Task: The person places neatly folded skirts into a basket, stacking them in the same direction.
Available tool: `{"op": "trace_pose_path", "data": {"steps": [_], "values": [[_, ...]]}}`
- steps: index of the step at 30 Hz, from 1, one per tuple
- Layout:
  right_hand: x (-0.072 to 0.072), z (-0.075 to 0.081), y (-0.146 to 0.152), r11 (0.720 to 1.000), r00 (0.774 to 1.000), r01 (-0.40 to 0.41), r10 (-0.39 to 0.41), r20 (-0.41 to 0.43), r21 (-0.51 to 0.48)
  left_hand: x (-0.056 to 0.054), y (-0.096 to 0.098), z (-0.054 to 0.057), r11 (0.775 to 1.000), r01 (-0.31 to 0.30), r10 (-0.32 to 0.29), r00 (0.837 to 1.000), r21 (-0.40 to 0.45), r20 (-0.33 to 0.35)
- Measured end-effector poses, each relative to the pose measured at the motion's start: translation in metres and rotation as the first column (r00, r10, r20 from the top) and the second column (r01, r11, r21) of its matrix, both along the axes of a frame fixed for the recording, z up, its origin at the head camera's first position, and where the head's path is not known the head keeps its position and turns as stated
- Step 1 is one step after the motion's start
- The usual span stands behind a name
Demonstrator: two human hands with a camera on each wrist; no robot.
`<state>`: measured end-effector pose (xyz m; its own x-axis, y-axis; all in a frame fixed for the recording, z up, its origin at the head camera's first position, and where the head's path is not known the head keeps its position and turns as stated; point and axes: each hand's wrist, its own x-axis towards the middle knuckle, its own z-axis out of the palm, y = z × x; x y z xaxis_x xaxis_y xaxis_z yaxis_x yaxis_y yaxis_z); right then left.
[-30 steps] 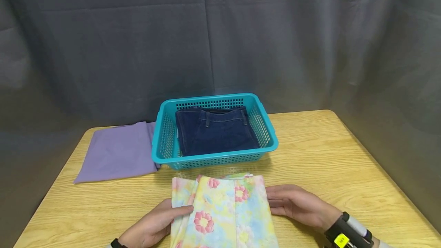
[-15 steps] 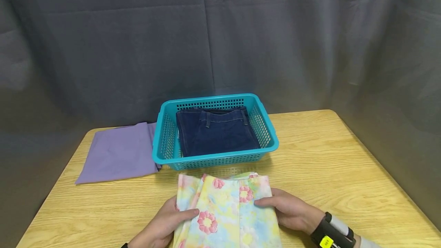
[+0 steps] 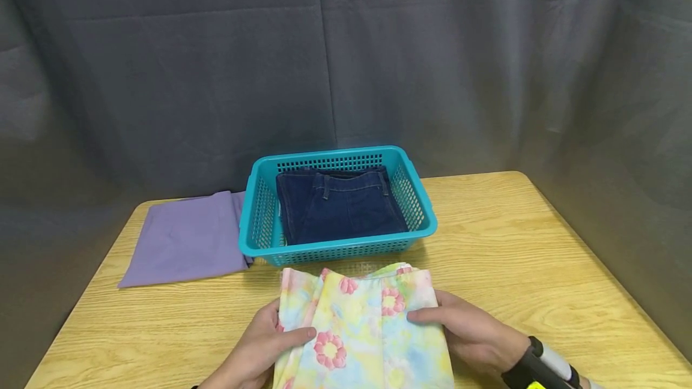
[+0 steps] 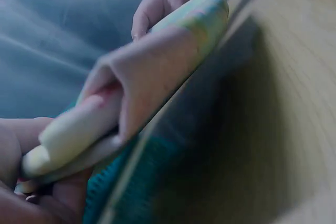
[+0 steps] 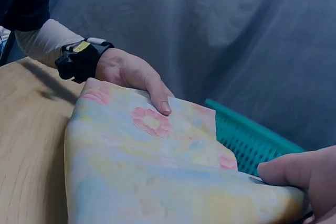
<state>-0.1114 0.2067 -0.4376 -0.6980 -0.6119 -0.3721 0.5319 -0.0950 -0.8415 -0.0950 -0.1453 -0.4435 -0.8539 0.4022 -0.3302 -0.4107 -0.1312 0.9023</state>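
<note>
In the head view, the left hand (image 3: 259,344) and right hand (image 3: 476,332) pinch opposite sides of a folded floral cloth (image 3: 359,341), thumbs on top, in front of a teal basket (image 3: 346,245) holding dark jeans (image 3: 348,212), with purple fabric (image 3: 184,242) at its left, partly hidden by its rim, on the wooden table (image 3: 513,245) before a grey curtain (image 3: 216,65). The left wrist view alone shows the cloth's gaping folded end, raised above the tabletop. The right wrist view adds a dark sleeve (image 5: 23,1), the cloth blocking much of the basket.
</note>
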Motion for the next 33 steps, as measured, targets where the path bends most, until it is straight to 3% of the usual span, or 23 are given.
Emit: {"op": "trace_pose_path", "data": {"steps": [4,8,13,19,24,29,33], "values": [[0.002,0.022,0.007,0.999,0.997,-0.054,0.053,-0.063,0.0,0.004,0.001,0.022,1.0,0.0,0.0,0.999,-0.004,-0.032],[-0.003,0.048,0.011,0.998,0.993,-0.051,0.055,-0.102,0.043,0.005,0.001,0.048,0.999,-0.014,0.01,0.996,-0.045,-0.085],[-0.021,0.078,0.01,0.996,0.986,-0.023,0.037,-0.16,0.09,-0.01,-0.001,0.077,0.994,-0.047,0.028,0.982,-0.096,-0.189],[-0.061,0.106,-0.001,0.986,0.968,0.036,0.005,-0.251,0.16,-0.049,-0.008,0.104,0.988,-0.09,0.054,0.963,-0.127,-0.265],[-0.1,0.12,-0.01,0.975,0.949,0.1,-0.033,-0.312,0.199,-0.089,-0.014,0.122,0.977,-0.116,0.052,0.946,-0.182,-0.321],[-0.137,0.128,-0.019,0.969,0.933,0.149,-0.072,-0.353,0.195,-0.129,-0.016,0.131,0.941,-0.186,0.072,0.927,-0.284,-0.369],[-0.163,0.128,-0.027,0.966,0.933,0.174,-0.099,-0.347,0.192,-0.156,-0.016,0.132,0.911,-0.219,0.088,0.931,-0.35,-0.354]]}}
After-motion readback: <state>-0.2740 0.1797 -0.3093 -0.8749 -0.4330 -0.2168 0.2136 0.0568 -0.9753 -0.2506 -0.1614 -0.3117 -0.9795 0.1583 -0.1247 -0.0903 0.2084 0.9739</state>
